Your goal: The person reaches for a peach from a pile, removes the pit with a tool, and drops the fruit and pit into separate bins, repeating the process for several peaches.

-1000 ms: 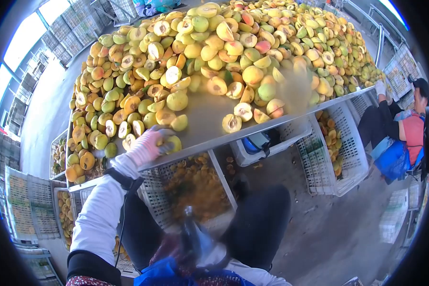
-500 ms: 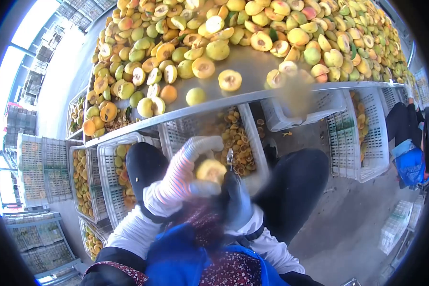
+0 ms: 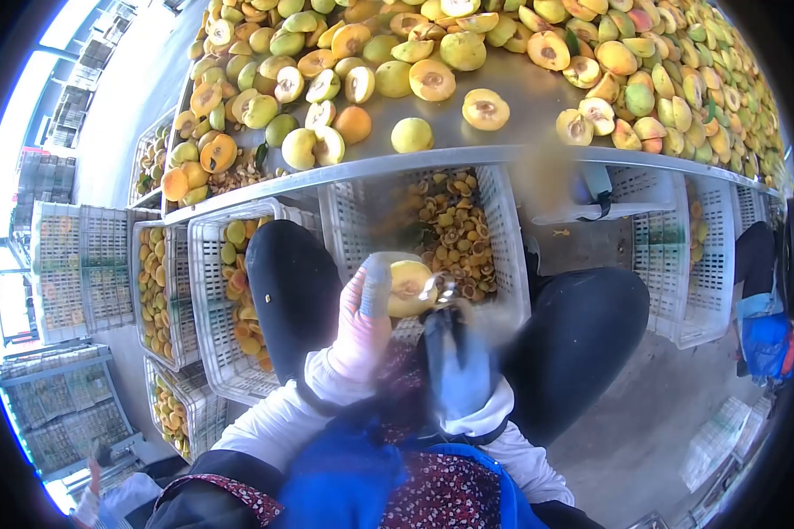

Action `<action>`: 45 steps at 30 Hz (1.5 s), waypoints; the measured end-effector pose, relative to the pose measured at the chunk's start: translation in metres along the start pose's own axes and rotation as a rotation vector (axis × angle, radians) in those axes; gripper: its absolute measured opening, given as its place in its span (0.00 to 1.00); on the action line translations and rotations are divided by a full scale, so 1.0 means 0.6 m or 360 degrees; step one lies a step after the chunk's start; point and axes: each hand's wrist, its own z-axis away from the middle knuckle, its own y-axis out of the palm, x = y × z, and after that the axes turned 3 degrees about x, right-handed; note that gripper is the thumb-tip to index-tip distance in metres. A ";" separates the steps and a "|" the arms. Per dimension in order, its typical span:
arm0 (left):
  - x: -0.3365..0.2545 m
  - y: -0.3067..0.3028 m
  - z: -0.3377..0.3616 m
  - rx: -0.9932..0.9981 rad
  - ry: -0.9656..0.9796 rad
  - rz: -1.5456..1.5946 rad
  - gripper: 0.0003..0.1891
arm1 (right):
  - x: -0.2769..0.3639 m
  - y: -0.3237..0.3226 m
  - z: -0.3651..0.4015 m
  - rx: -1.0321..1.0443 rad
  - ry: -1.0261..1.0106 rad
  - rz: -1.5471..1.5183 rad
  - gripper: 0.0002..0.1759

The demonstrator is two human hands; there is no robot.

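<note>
My left hand point(image 3: 362, 322), in a pale glove with a greyish thumb or finger covering, is closed around a halved yellow peach point(image 3: 408, 289). The peach's cut face, brownish at the centre, is turned toward my right. My right hand point(image 3: 460, 375), gloved in blue with dark finger parts, grips a small hand tool with a shiny metal end point(image 3: 441, 287). That metal end meets the right edge of the peach's cut face; blur hides its exact shape. Below and beyond both hands stands a white crate point(image 3: 513, 256) holding small yellow-brown peach pieces point(image 3: 459, 225).
A metal-edged table point(image 3: 326, 175) runs across in front, heaped with peach halves point(image 3: 662, 79). White crates of peaches point(image 3: 251, 331) stand left of my knee. A pale crate point(image 3: 609, 207) lies under the table at right. Another person point(image 3: 759, 309) sits at far right.
The peach half has risen slightly, and its cut face now shows clearly. The tool's metal end has come up against it. My view has shifted, moving the table contents rightward and upward.
</note>
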 end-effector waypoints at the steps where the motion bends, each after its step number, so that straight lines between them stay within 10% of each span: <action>1: 0.005 0.002 -0.001 -0.0012 0.0022 -0.0009 0.20 | -0.001 -0.003 0.000 0.0036 -0.0077 0.0136 0.13; 10: -0.006 0.011 -0.001 0.0254 0.0071 -0.0579 0.19 | -0.019 0.013 -0.011 -0.0081 0.0155 -0.0282 0.14; 12: -0.040 0.004 -0.005 0.0419 0.0002 -0.1007 0.19 | -0.003 -0.011 -0.029 -0.0068 0.0919 -0.1188 0.15; 16: -0.080 -0.039 -0.029 0.0845 -0.0903 -0.0903 0.19 | 0.017 -0.014 -0.035 -0.0069 0.0505 -0.0810 0.12; 27: 0.010 -0.012 -0.006 0.0147 0.0126 -0.0742 0.13 | 0.008 -0.008 -0.033 0.0034 0.0993 -0.0923 0.10; 39: 0.033 0.001 -0.008 0.0236 0.0260 -0.1075 0.13 | 0.015 -0.004 -0.027 -0.0334 0.0053 0.0011 0.12; 40: 0.052 -0.001 -0.003 0.0337 -0.0037 -0.0391 0.16 | 0.016 -0.007 -0.025 -0.0319 -0.0077 0.0110 0.12; 45: 0.042 -0.002 -0.004 0.0080 -0.0123 -0.0116 0.17 | 0.001 -0.007 -0.023 -0.0169 -0.0093 0.0081 0.13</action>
